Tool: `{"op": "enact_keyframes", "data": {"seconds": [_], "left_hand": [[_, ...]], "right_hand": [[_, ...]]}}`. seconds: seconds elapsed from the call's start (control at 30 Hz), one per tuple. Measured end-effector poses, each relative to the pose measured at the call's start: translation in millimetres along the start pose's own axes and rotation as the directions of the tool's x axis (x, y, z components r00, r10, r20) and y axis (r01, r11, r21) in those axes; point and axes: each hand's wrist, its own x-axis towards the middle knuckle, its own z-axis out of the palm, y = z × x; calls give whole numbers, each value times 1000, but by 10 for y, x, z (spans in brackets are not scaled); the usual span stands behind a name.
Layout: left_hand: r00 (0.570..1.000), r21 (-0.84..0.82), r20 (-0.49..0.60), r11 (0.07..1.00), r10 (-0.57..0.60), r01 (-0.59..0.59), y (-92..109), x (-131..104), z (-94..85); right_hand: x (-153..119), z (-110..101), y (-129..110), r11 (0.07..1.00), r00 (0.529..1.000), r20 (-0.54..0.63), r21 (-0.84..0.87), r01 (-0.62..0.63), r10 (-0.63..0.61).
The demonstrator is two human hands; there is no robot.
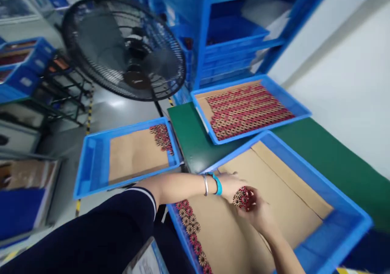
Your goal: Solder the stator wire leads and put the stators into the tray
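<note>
My left hand (230,186), with a teal band and a silver bracelet at the wrist, is closed against one side of a small cluster of red and tan gear-shaped parts (241,197). The fingers of my right hand (257,211) wrap round the other side of that cluster. Both hands are above the cardboard-lined blue tray (329,184). Along that tray's near left edge lie rows of similar red and tan parts (190,225).
A second blue tray (297,106) full of parts sits on the green table (195,138). Further left, another blue tray (83,166) holds parts in one corner. A black fan (134,50) stands behind, beside blue shelving (202,34).
</note>
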Motion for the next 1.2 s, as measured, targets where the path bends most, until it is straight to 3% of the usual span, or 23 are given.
{"op": "enact_keyframes", "data": {"seconds": [0.17,0.3,0.43,0.53,0.63,0.73,0.8,0.97,1.07,1.2], "left_hand": [[974,-100,-155,983,-168,153,-214,-862,-170],[915,-193,-232,938,-329,289,-600,-1533,-253],[867,-267,-271,898,-418,349,-1218,-2158,-199],[834,-315,-264,861,-484,400,-1767,-2597,-96],[824,-343,-221,833,-522,435,-2335,-2935,26],[823,-354,-182,816,-539,456,-2875,-3090,140],[816,-359,-166,805,-554,473,-3199,-3088,192],[768,-395,-169,756,-618,522,-3794,-2928,222],[698,-453,-222,706,-681,545,-3914,-2906,257],[511,-566,-258,557,-820,607,-3769,-2986,425]], "right_hand": [[97,256,-733,985,983,118,-86,150,-139],[298,666,-1341,954,944,235,-138,266,-230],[611,1338,-1863,926,881,371,-120,358,-293],[872,1999,-2160,915,830,455,-74,396,-323],[1115,2671,-2351,921,818,489,-70,384,-303],[1344,3203,-2449,930,834,500,-136,342,-233],[1502,3445,-2488,934,851,488,-172,312,-194],[1846,3745,-2539,923,907,416,-319,214,-67],[1875,3771,-2499,928,925,376,-324,182,-50],[1607,3690,-2346,979,944,326,-170,116,-55]]}}
